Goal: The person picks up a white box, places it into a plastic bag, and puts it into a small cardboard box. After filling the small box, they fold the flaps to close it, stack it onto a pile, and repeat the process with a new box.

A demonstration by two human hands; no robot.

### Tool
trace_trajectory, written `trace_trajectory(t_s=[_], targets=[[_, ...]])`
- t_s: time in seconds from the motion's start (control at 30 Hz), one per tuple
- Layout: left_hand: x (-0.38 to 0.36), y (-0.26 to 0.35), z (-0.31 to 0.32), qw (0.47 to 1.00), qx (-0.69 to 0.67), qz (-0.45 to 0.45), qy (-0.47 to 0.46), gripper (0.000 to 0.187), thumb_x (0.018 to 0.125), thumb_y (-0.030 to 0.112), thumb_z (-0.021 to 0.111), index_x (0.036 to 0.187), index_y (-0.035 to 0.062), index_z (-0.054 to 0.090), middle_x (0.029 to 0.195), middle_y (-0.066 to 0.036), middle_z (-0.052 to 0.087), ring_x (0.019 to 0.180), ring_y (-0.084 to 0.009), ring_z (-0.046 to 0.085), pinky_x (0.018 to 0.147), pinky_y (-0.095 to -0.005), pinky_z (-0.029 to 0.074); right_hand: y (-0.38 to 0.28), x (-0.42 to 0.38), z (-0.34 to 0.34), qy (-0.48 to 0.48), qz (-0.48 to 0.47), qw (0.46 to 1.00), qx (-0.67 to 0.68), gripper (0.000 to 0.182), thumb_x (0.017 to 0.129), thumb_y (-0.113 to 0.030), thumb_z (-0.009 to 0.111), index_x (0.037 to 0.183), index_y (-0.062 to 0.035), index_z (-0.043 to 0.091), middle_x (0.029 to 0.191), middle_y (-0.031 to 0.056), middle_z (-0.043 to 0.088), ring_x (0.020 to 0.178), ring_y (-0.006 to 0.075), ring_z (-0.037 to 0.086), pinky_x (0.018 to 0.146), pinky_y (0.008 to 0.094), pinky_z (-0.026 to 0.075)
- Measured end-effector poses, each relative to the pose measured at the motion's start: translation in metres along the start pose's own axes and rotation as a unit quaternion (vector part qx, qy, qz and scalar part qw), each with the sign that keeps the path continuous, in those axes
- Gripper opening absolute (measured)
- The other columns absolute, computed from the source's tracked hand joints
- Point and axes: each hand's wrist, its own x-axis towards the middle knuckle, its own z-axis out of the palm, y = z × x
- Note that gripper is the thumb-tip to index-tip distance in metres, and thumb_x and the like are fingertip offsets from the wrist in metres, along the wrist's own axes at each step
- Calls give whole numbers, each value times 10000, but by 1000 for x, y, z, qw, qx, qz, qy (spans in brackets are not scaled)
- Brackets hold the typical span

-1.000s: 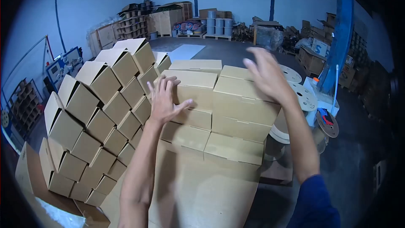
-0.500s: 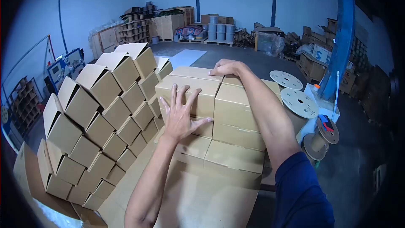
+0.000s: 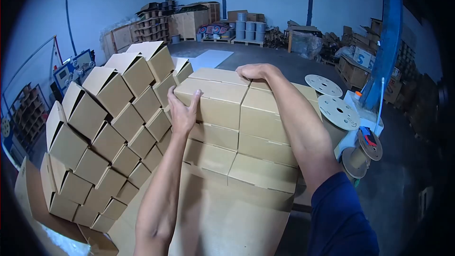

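Observation:
Closed cardboard boxes are stacked in stepped rows in front of me. My left hand [image 3: 184, 109] grips the left front corner of a top cardboard box [image 3: 218, 111], thumb on its front upper edge and fingers around the left side. At the back of the stack, my right hand [image 3: 257, 71] curls over the edge of a rear cardboard box [image 3: 220, 75], by the seam with the box on its right; its fingertips are partly hidden. My right forearm passes over the right-hand boxes [image 3: 263, 114]. Lower boxes [image 3: 260, 173] form a front step on the flat cardboard sheet [image 3: 227, 223].
On the left, a tall leaning pile of cardboard boxes [image 3: 113, 128] with partly raised flaps stands close to my left arm. White round reel discs [image 3: 339, 112] and a spool [image 3: 355, 161] are at the right, near a blue pillar [image 3: 384, 42]. Pallets and drums [image 3: 249, 31] line the far wall.
My left hand has moved from lying spread on the front of the top box to its left corner, gripping it. My right hand stays at the back edge.

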Motion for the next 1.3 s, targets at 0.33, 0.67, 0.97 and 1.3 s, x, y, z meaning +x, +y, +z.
trace_trajectory(t_s=[0.33,0.67,0.97,1.3], targets=[[14,-7,-14,991,-40,-115,-50,1049,874,592,742,1556,-52,271,1518,-334,432,1421,-410,451,1175,-458,369,3,-184,-13,473,-22,881,-22,562,974,-348,570,1469,-86,536,1462,201,583,1392,375,511,1148,500,398],[2,1,-25,996,30,-54,-57,836,1015,495,573,1534,-104,308,1500,-341,448,1430,-460,424,1195,-496,345,43,-291,118,497,40,849,-173,675,781,-133,814,1415,-92,584,1613,208,393,1498,426,354,1241,480,271],[-35,85,-324,919,173,174,307,413,960,256,658,1289,10,612,1265,-196,608,1201,-340,563,1036,-468,436,-245,-222,118,192,-454,812,313,558,962,-200,686,1444,9,498,1424,223,578,1333,363,560,1101,471,461],[-22,-2,-389,967,-44,-146,202,676,1058,521,456,1424,-39,552,1373,-185,625,1239,-231,579,1061,-349,414,-434,-149,175,60,-405,825,391,535,1058,-413,477,1352,21,584,1281,281,662,1219,398,630,1034,452,479]])
